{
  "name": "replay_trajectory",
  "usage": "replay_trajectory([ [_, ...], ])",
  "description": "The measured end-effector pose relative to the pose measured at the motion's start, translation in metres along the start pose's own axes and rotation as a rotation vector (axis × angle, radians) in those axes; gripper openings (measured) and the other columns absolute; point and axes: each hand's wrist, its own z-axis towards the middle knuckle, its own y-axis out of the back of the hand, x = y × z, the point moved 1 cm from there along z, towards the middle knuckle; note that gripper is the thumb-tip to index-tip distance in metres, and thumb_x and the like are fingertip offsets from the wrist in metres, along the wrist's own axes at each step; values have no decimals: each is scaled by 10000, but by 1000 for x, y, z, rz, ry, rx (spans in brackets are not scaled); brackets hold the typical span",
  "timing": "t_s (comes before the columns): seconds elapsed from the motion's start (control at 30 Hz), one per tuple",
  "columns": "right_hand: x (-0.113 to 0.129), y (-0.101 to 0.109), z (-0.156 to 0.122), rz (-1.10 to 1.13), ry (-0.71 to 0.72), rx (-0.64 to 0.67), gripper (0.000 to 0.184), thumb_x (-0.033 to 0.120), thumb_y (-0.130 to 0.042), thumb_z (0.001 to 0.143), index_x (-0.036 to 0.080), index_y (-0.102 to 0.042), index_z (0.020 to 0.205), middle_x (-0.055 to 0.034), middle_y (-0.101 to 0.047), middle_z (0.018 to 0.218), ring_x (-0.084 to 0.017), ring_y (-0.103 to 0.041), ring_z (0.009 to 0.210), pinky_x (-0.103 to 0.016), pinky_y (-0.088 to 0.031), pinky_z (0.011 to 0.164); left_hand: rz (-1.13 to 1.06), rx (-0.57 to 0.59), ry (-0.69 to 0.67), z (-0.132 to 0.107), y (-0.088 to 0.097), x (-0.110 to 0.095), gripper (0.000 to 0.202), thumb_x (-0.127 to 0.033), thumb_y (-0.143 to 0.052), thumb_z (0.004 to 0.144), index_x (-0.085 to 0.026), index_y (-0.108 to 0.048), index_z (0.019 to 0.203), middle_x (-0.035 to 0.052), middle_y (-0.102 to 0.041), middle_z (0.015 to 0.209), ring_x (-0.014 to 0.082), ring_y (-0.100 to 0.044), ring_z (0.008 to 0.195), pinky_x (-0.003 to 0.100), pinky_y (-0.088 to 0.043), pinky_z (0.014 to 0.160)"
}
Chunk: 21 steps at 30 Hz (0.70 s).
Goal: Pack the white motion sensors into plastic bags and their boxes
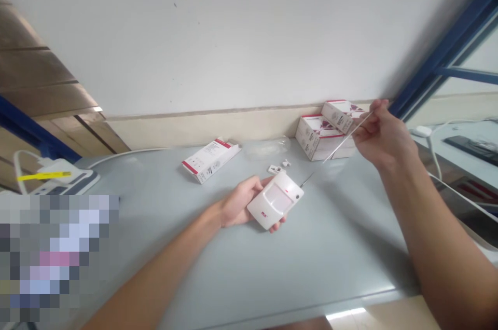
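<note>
Nearest is the bare front stretch of the worktop (249,278). Just beyond it, and taken here as the centre of the clock, is a white motion detector (275,199) with a ribbed window and a red mark, held tilted above the surface. At its 9 o'clock the left hand (241,202) is curled around it, palm under the casing, thumb along one edge and fingertips showing at the other.

From the detector's corner a thin telescopic antenna (342,142) runs out towards 2 o'clock; it blurs partway, but reads as one line. At its far end the right hand (389,138) is nearly closed, pinching the tip between thumb and fingers.

The step in hand seems to be drawing out or straightening the antenna. The next move calls for a steady left grip and a light pull along the rod's line, since a sideways tug could bend it.

Farther off, at 12 o'clock, lie a small white bracket (275,169) and another small white piece (286,163), with clear plastic packaging (266,148) behind. An opened carton (210,160) lies at 10 o'clock. Between 1 and 2, stacked boxes (311,138) stand near the wall (233,44).
</note>
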Motion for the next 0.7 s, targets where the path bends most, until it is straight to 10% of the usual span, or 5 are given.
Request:
replay_trajectory([
  [0.7,-5,-13,-14,-68,61,19,264,483,-842,846,294,-683,940,-3,-639,865,-195,-693,913,-313,-610,740,-87,1,37,-4,6,7,388,-387,-445,873,-184,-575,1178,171,-768,914,320,-722,751,434,-494,756],
])
